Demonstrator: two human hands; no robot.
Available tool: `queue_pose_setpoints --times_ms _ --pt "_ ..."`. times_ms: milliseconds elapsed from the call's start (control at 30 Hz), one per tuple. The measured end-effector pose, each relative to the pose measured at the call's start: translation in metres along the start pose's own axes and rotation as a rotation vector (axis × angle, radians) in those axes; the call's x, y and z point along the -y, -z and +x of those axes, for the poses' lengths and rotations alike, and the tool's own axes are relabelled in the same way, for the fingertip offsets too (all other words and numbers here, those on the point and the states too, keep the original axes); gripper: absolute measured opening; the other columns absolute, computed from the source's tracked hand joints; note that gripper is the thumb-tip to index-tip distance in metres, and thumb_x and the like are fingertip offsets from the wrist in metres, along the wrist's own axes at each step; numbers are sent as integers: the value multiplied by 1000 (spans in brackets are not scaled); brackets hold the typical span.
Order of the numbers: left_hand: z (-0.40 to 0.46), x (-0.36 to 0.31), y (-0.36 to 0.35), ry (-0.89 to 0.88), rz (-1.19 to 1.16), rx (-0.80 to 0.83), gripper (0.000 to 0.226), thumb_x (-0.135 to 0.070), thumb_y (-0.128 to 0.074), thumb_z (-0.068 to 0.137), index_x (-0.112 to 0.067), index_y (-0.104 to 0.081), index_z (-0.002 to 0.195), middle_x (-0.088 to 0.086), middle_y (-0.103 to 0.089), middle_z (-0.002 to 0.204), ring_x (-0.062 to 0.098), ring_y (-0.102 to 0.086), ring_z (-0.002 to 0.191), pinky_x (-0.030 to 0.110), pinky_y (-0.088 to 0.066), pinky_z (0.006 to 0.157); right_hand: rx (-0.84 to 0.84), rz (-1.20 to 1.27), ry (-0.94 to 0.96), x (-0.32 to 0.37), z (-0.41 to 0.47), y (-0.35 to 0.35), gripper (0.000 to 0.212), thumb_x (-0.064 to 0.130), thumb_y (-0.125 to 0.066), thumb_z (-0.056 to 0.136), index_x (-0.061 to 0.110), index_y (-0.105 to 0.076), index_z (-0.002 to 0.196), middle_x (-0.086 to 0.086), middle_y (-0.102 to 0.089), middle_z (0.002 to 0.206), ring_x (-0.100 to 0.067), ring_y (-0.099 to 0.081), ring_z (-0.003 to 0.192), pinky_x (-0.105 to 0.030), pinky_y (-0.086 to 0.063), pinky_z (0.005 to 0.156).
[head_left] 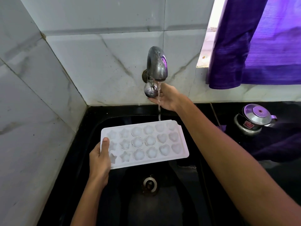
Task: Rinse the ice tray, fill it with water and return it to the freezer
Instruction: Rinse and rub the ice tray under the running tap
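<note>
The left hand [99, 158] grips the near-left short end of the white ice tray [144, 143], thumb laid flat across the rim and the other fingers curled out of sight beneath it. The tray is a pale, slightly translucent plastic rectangle held level above the black sink [91, 128], with its long side running left to right. Its moulded cells stand in three rows of six: star shapes nearest the gripping hand, round flower-like shapes in the middle, heart shapes at the far end. A flat lip runs all round, with a small step at the far-right corner. Whether the cells hold water cannot be told.

The right hand [166, 98] reaches past the tray's far edge to the round knob [150, 90] under the chrome tap [157, 63], fingers curled around the knob from below. A thin stream of water [159, 111] falls from the spout, passes in front of this hand and drops just behind the tray's far long edge.

Below the tray the sink's drain [149, 185] shows in the dark basin. To the right of the tray, on the black counter, stands a steel pressure cooker [254, 119]. Above and right of the tray hangs a purple curtain [260, 43] against the grey marble-patterned wall tiles [97, 54].
</note>
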State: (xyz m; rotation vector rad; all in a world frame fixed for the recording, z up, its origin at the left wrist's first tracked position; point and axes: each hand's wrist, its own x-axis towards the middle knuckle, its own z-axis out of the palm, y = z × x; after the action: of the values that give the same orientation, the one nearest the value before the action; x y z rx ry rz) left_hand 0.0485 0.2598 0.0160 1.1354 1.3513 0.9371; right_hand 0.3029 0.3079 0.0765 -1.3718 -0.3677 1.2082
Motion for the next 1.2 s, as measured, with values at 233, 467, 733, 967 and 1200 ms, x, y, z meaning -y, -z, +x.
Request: queue_pose_setpoints --times_ms 233,467,733,967,1200 --pt "3 8 3 15 -6 -10 26 -33 -46 98 -21 -65 85 2 -69 84 18 -66 76 34 -51 68 -8 17 -76 5 9 -3 48 18 -79 75 -2 -59 114 -20 -69 103 -28 -70 90 -39 -59 80" --pt "5 8 5 7 0 -14 29 -33 -46 98 -16 -64 83 5 -68 82 20 -64 73 32 -51 65 -19 -8 -40 6 4 -5 50 25 -82 72 -1 -62 110 -17 -70 100 -27 -71 90 -40 -59 82" --pt "4 9 3 2 -16 -16 27 -31 -45 98 -18 -63 83 1 -68 81 16 -64 73 30 -50 63 -60 -239 39 -25 -32 4 78 63 -56 82 1 -46 129 -5 -54 95 -14 -52 78 -26 -49 75" --pt "4 10 3 9 -23 -31 24 -30 -45 98 -18 -63 87 -2 -67 83 11 -65 73 25 -51 60 -14 -1184 522 -101 -91 14 73 52 -33 98 6 -14 150 -8 -12 160 -18 -1 148 -31 -7 118" --pt "6 7 9 8 -76 -115 22 -32 -44 99 -18 -60 91 -2 -65 85 13 -63 75 25 -47 60 116 -1621 704 -144 -124 41 88 72 -8 89 11 5 151 -5 13 158 -13 18 145 -29 10 119"
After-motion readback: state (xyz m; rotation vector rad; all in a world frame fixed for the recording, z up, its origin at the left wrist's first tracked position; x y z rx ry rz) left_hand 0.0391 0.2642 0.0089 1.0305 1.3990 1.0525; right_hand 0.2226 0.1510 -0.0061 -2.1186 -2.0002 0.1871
